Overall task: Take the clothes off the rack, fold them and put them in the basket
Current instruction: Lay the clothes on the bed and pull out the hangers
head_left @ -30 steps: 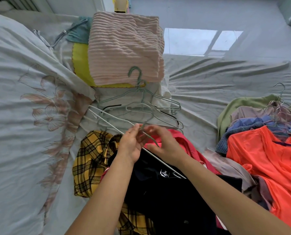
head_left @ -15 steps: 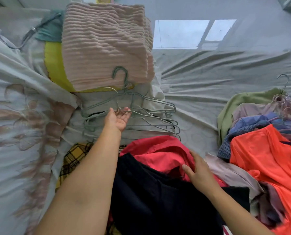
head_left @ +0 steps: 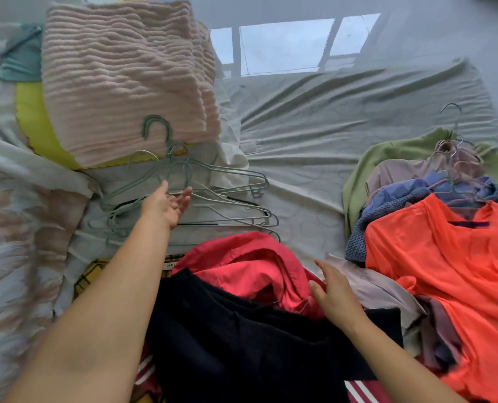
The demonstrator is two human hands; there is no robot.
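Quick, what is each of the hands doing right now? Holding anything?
Left hand: open, fingers spread over the pile of empty hangers, gripping nothing.
Right hand: open, resting flat on the red garment, not gripping it.

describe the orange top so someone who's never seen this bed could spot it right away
Start from the grey bedsheet and go to the heap of clothes still on hangers at its right edge. The orange top lies uppermost and nearest, covering a blue knit and a green top. It is the brightest piece, vivid orange with a dark strip at the neck.
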